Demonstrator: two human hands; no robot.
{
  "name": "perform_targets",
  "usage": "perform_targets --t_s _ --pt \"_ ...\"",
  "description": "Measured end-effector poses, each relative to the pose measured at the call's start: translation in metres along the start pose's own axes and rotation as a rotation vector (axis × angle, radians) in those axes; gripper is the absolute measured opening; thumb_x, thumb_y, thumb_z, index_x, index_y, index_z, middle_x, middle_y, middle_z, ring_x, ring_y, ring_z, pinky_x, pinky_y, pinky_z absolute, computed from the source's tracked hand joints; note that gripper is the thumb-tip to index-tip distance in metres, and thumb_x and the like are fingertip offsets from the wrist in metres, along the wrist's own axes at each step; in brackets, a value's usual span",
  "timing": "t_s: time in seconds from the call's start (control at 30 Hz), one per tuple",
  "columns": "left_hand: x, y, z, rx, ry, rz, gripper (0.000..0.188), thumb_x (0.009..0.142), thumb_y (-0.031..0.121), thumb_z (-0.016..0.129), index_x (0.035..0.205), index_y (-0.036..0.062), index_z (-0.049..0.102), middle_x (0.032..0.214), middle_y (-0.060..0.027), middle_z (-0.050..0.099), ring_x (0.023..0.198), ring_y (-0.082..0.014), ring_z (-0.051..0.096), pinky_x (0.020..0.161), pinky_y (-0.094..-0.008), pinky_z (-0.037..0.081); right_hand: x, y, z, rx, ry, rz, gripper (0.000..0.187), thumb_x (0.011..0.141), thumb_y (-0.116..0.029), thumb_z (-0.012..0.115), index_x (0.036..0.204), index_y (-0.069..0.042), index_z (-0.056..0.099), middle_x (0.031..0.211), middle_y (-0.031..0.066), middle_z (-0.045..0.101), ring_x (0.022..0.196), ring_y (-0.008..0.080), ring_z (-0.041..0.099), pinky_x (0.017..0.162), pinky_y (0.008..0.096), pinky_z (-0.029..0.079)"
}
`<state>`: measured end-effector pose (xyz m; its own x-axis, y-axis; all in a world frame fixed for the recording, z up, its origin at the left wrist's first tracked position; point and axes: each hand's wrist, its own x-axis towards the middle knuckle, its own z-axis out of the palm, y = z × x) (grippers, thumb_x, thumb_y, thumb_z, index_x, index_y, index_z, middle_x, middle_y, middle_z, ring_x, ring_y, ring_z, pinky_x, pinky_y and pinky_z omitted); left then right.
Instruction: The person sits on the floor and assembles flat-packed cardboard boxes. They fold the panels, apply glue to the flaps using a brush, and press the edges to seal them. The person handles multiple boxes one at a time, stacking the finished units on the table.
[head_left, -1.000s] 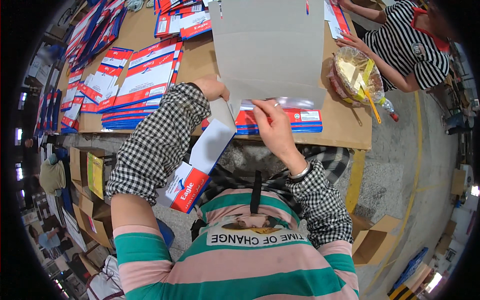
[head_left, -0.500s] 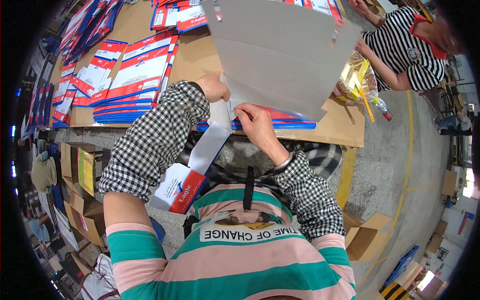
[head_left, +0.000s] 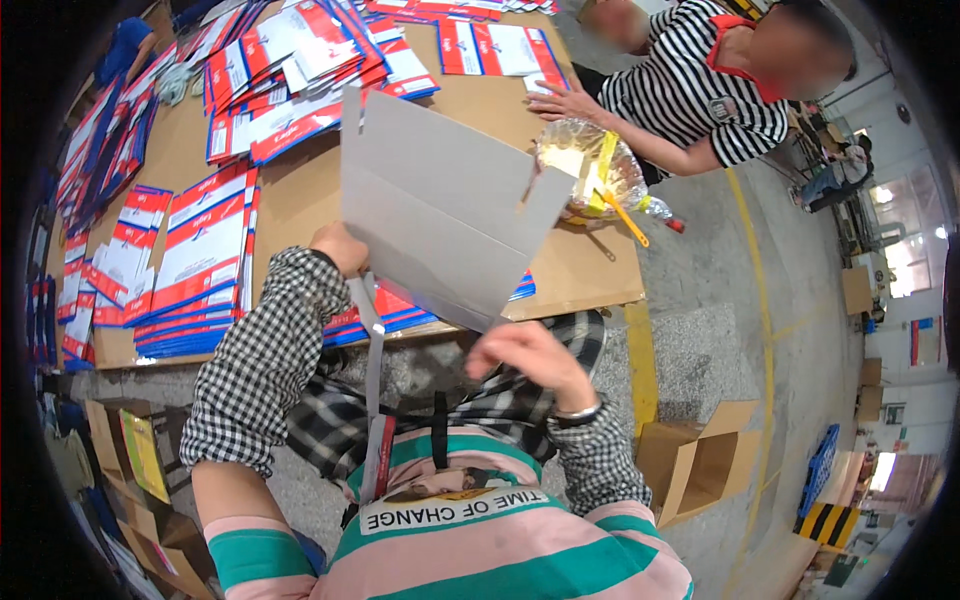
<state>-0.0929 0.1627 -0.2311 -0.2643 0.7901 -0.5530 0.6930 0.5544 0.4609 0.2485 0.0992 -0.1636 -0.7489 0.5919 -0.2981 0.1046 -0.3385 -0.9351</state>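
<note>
A large unfolded carton blank (head_left: 440,190), plain grey on the side facing me, stands raised above the table's near edge. My left hand (head_left: 343,248) is closed on its lower left edge. From there a narrow folded panel (head_left: 374,360) hangs down toward my lap, with a red printed end. My right hand (head_left: 530,355) is off the cardboard, just below its lower right corner; the fingers are blurred but look loosely apart, with nothing seen in them. Under the blank lies a stack of red, white and blue printed cartons (head_left: 400,312), partly hidden.
Flat printed cartons (head_left: 200,250) are stacked at left, with a jumbled pile (head_left: 290,70) farther back. A clear plastic bag with yellow tape (head_left: 595,165) sits at the table's right corner. Beside it a person in a striped shirt (head_left: 670,85) rests a hand on the table. An open box (head_left: 695,460) stands lower right.
My right hand has let go of the blank's lower edge and moved down and right. The hanging panel has turned edge-on. My head view has shifted, showing more of the table's far side.
</note>
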Motion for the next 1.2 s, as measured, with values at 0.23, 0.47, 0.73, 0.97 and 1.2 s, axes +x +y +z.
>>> perform_targets --t_s 0.23,0.47,0.73,0.97,1.2 --pt "0.017 -0.03 -0.02 0.478 -0.124 0.211 0.029 0.072 0.023 0.071 0.1 0.0228 0.074 0.103 -0.0093 0.07 0.1 -0.0274 0.065 0.087 -0.0339 0.051 -0.007 0.024 -0.101 0.665 0.898 -0.354 0.04 0.095 -0.044 0.054 0.099 -0.004 0.056 0.076 0.0084 0.061 0.066 0.0181 0.059 0.063 0.0329 0.052" --pt "-0.016 -0.014 -0.041 0.568 -0.204 0.172 0.026 0.072 0.024 0.07 0.098 0.0239 0.075 0.099 -0.0083 0.07 0.095 -0.0284 0.066 0.083 -0.0348 0.052 0.025 0.02 -0.19 0.945 1.191 -0.56 0.033 0.088 -0.037 0.067 0.096 -0.007 0.057 0.077 0.0034 0.057 0.065 0.0143 0.053 0.069 0.0318 0.051" --pt "0.02 -0.072 -0.033 0.796 -0.28 0.53 0.022 0.075 0.023 0.067 0.096 0.0249 0.074 0.095 -0.0023 0.071 0.091 -0.0248 0.067 0.08 -0.034 0.052 0.051 -0.037 -0.157 0.442 1.202 -0.719 0.017 0.094 -0.02 0.06 0.1 -0.005 0.06 0.079 0.0013 0.058 0.063 0.0088 0.054 0.061 0.0252 0.047" --pt "0.002 -0.048 -0.03 0.709 -0.185 0.441 0.021 0.076 0.024 0.067 0.096 0.0255 0.074 0.098 -0.0005 0.071 0.097 -0.0236 0.066 0.084 -0.0346 0.051 0.07 -0.097 -0.134 -0.203 1.18 -0.718 0.023 0.096 -0.017 0.055 0.102 0.004 0.064 0.075 0.0015 0.06 0.065 0.0045 0.053 0.059 0.0208 0.044" --pt "0.016 -0.058 -0.027 0.731 -0.19 0.474 0.027 0.072 0.028 0.07 0.098 0.0239 0.074 0.101 -0.0083 0.07 0.099 -0.0269 0.065 0.086 -0.0346 0.051 0.121 -0.094 -0.183 -0.888 1.165 -0.287 0.027 0.087 -0.021 0.057 0.098 0.002 0.066 0.091 0.0228 0.066 0.086 0.0375 0.064 0.078 0.0426 0.049"
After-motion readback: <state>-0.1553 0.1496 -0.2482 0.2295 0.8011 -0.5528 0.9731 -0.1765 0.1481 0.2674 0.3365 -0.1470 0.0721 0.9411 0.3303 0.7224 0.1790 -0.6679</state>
